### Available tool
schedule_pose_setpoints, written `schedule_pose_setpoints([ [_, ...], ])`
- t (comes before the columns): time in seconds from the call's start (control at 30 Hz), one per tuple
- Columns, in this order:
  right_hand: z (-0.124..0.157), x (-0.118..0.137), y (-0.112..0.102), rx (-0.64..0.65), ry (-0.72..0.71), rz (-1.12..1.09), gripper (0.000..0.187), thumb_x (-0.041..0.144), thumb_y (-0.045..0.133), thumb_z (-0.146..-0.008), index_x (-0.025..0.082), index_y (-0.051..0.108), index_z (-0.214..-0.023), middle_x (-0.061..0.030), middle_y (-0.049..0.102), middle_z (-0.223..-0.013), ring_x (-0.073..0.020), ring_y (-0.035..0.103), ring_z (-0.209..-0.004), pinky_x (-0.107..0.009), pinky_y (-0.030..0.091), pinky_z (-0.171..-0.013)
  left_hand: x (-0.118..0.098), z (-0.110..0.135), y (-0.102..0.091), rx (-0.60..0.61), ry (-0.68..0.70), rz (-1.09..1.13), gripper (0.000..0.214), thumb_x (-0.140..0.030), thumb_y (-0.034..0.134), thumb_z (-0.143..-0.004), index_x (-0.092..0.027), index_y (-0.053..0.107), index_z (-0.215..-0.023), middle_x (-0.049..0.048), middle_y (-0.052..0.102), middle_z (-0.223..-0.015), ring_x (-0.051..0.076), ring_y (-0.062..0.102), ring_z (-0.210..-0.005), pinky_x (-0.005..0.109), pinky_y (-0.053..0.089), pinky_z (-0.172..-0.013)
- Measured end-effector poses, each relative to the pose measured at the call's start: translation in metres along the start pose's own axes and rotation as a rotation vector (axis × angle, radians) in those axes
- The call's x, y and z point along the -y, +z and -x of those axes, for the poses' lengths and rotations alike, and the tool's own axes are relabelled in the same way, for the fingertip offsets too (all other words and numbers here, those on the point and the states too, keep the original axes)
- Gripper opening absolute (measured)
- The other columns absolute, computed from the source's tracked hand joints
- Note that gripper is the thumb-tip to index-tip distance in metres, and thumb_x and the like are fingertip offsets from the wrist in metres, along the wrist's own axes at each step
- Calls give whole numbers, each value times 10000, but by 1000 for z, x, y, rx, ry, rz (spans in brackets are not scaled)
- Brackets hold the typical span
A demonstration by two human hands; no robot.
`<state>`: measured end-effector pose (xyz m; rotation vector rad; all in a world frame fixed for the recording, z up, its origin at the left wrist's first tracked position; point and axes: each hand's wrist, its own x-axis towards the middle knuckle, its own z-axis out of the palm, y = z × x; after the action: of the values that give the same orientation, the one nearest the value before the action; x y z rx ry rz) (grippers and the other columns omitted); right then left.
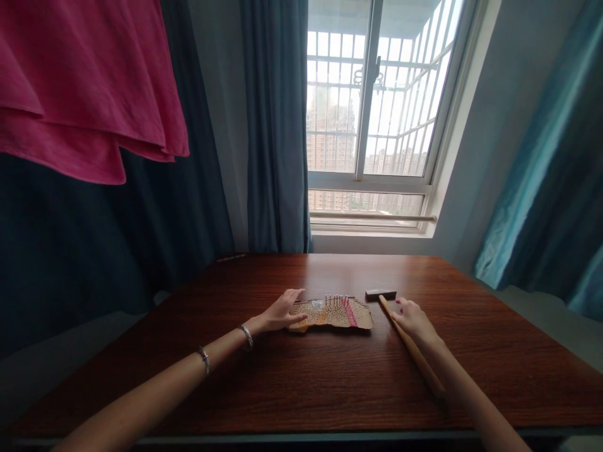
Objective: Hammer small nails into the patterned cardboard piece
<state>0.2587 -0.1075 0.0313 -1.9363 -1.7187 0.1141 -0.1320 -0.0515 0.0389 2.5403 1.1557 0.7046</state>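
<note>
One hammer [411, 346] (wooden-handled) beside right grip [415, 320]

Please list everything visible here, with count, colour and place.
wooden-handled metal hammer: 1, tan and grey, on table, right
flat perforated cardboard: 1, tan, pink and orange patches, table centre
slim upright nails: several, dark, cardboard's far edge
wooden table: 1, brown, foreground
hanging cloth: 1, pink, upper left
fabric curtains: several, blue, left, centre, right
barred glass window: 1, pale frame, behind table
tall buildings: several, brownish, outside
metal bracelets: 2, silvery, left arm
left hand: 1, bare, at cardboard's left end
right hand: 1, bare, by hammer handle
</note>
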Motion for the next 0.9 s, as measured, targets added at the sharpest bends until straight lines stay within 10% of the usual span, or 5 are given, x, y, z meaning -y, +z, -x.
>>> schedule_pose_setpoints([
  [0.27, 30, -8, 6, 206, 46, 237, 251, 389, 461, -751, 187, 570, -854, -125, 610, -904, -256, 596, -863, -297, 392, -651, -23, 9, -9, -268, -63, 122, 271, -232, 420, -786, -181, 525, -1031, 54, 565, -965, 169, 536, -879, 302, 454, -776],
  [0.63, 28, -12, 14, 138, 63, -68, 283, 341, 433, -746, 170, 588, -909, -117, 655, -884, -245, 600, -888, -282, 411, -719, -103, 39, -9, -13, 131, 140, 209, -131, 436, -738, -176, 631, -795, 46, 581, -796, 161, 528, -761, 290, 427, -705],
  [0.9, 78, 54, -12, -126, -7, -593, 490, 381, 472, -749, 151, 481, -1182, -112, 632, -1028, -258, 588, -945, -331, 454, -796, -153, 51, 2, 44, -129, 616, 265, -341, 490, -783, -174, 601, -956, 52, 614, -894, 158, 552, -805, 254, 450, -687],
])
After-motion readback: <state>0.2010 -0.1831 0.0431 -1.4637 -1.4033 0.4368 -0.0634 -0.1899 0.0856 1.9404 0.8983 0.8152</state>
